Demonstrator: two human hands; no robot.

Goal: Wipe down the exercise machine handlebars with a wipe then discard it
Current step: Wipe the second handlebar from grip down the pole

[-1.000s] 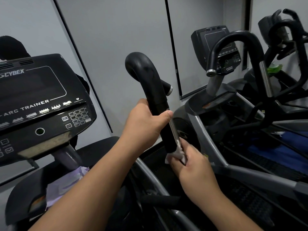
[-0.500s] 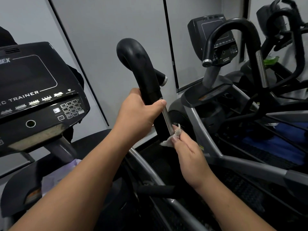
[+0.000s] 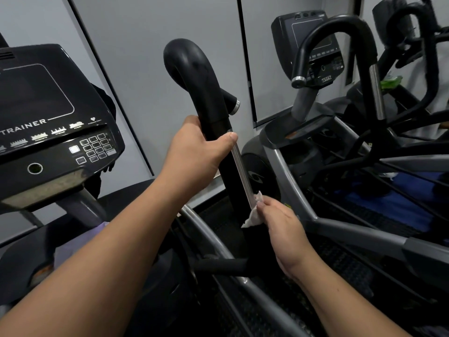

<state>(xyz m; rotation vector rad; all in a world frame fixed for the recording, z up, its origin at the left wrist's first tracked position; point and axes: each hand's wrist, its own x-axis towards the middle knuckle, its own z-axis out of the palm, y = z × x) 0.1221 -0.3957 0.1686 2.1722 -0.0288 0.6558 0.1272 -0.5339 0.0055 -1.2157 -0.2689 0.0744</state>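
Note:
A black curved handlebar (image 3: 194, 79) rises in the middle of the view, with a silver metal strip (image 3: 240, 171) running down its right side. My left hand (image 3: 196, 152) grips the bar just below the bend, thumb across the front. Lower down, my right hand (image 3: 279, 220) pinches a small crumpled white wipe (image 3: 255, 212) and presses it against the bottom end of the silver strip.
The machine's black console (image 3: 48, 122) with a keypad sits at the left. A purple cloth (image 3: 73, 249) lies on the shroud below it. A second machine with a looped handlebar (image 3: 340, 27) and console stands at the right. Grey frame rails (image 3: 291, 181) cross beneath my hands.
My right hand slid the wipe up the silver strip, then back down a little. My left hand kept its grip on the bar. The camera shifted slightly.

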